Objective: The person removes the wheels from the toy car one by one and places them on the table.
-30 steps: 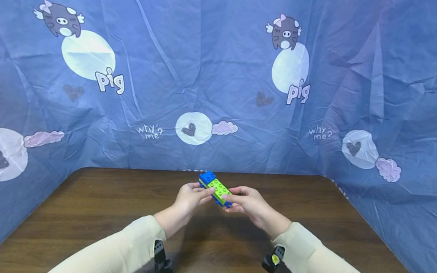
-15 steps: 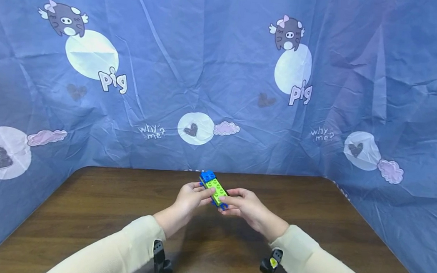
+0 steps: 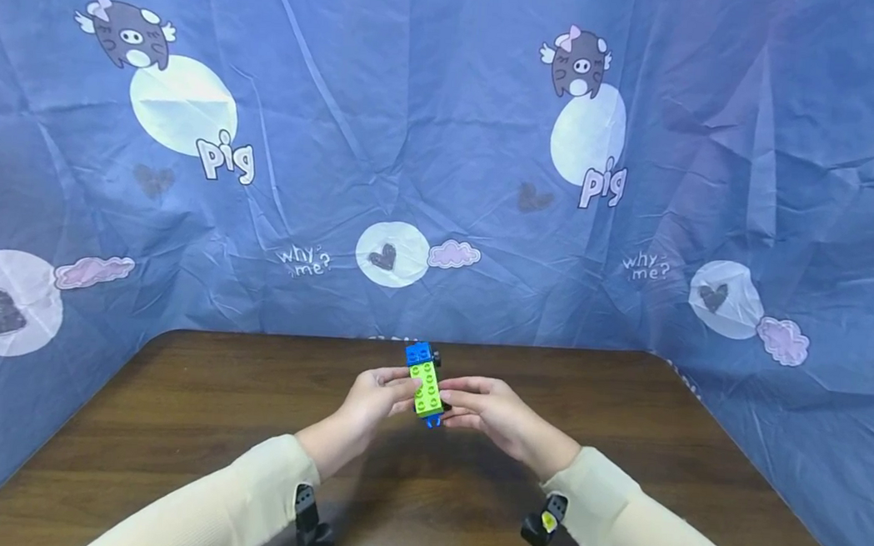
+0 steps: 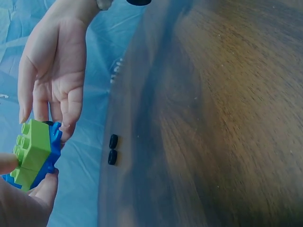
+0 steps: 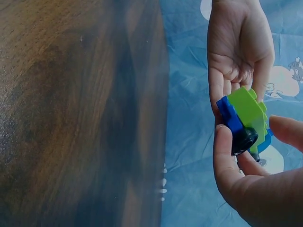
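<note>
A toy brick car (image 3: 426, 388) is held above the table, green studded bricks over a blue base with a blue brick at its far end. My left hand (image 3: 371, 403) pinches its left side, thumb on the green studs and fingers beneath, as the left wrist view shows. From the other side my right hand (image 3: 499, 415) grips the car near its close end, the thumb by the green brick. In the right wrist view a black wheel (image 5: 245, 141) sits on the blue base, against a right finger. Fingers hide much of the underside.
Two small black wheels (image 4: 112, 149) lie on the brown wooden table (image 3: 247, 428) near its far edge. A blue printed cloth (image 3: 445, 140) hangs behind and along both sides. Each forearm carries a black wrist camera (image 3: 314, 524).
The car has swung from a slant to nearly straight ahead, its close end moving left. The right fingers have shifted from its end to its right side. Both hands remain on it.
</note>
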{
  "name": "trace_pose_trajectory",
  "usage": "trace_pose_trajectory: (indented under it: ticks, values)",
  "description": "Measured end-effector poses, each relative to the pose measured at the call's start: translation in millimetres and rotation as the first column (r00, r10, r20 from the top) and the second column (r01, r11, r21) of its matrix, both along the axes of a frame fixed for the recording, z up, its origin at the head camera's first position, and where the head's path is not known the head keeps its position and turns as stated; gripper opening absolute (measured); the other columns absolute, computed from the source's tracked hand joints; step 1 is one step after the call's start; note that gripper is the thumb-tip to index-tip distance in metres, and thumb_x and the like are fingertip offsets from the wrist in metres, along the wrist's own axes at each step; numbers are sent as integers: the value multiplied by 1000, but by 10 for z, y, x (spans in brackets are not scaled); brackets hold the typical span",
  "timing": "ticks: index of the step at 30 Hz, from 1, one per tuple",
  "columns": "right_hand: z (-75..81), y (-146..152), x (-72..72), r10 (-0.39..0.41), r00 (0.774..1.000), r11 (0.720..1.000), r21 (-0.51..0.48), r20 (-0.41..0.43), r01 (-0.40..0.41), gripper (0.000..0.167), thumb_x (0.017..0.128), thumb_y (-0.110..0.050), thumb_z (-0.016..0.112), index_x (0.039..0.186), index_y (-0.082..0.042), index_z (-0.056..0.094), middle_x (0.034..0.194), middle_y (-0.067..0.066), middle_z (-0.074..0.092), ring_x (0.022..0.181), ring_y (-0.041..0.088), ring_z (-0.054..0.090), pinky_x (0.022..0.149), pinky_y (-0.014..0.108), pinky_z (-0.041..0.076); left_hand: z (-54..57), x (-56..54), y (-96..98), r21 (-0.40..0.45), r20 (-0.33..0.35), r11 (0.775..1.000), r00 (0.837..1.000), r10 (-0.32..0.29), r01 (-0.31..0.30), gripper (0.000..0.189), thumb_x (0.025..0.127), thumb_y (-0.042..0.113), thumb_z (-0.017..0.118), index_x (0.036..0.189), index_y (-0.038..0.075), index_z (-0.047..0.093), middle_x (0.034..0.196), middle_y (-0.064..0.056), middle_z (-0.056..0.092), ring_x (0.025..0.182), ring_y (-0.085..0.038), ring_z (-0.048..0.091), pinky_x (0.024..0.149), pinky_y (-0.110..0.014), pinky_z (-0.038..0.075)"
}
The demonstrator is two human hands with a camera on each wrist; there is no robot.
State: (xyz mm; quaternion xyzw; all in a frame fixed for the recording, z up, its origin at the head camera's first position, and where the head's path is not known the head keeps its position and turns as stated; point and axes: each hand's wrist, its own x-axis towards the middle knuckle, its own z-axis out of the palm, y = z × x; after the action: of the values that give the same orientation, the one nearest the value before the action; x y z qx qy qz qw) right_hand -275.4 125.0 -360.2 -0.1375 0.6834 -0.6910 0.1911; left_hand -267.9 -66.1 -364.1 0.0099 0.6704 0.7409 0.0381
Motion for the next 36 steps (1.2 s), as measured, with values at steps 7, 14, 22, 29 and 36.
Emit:
trace_pose_trajectory:
  ticks: [7,14,22,29,36]
  values:
    - [17,-10,2,-30,1000,1000,4,3,30,43,96,-8,56,131,17,47,111,17,67,85,15,68,95,41,51,-13,-18,-57,-11,11,998,998,-57,57,41,97,3,49,133,-18,44,127,-33,56,109,-30,64,100,-43,47]
    - [26,-48,23,24,1000,998,-56,1,-24,42,97,-5,53,132,18,46,108,14,69,86,15,69,92,37,53,-16,-29,-57,0,41,994,993,-112,112,50,100,14,45,138,-18,33,131,-30,53,117,-30,57,104,-42,43]
    - [61,-90,85,77,997,994,-79,14,-76,43,96,-6,54,131,19,45,103,10,71,86,14,70,90,34,54,-45,-20,-80,-117,-9,986,993,-116,114,45,97,19,57,129,-12,49,115,-22,65,97,-19,65,98,-41,48]
    - [50,-114,93,100,995,993,-60,8,-100,38,95,-6,57,123,19,49,94,8,73,82,13,70,87,35,55,-56,-2,-140,-137,-45,975,982,-182,174,39,96,15,59,123,-12,52,96,-8,68,80,-10,65,76,-24,53]
    - [25,-117,70,124,992,992,-30,-36,-125,30,95,-8,58,116,13,52,85,6,72,76,15,70,78,32,58,-59,2,-181,-202,-53,956,972,-228,213,40,97,18,58,123,-11,52,102,-12,66,80,-10,63,73,-23,53]
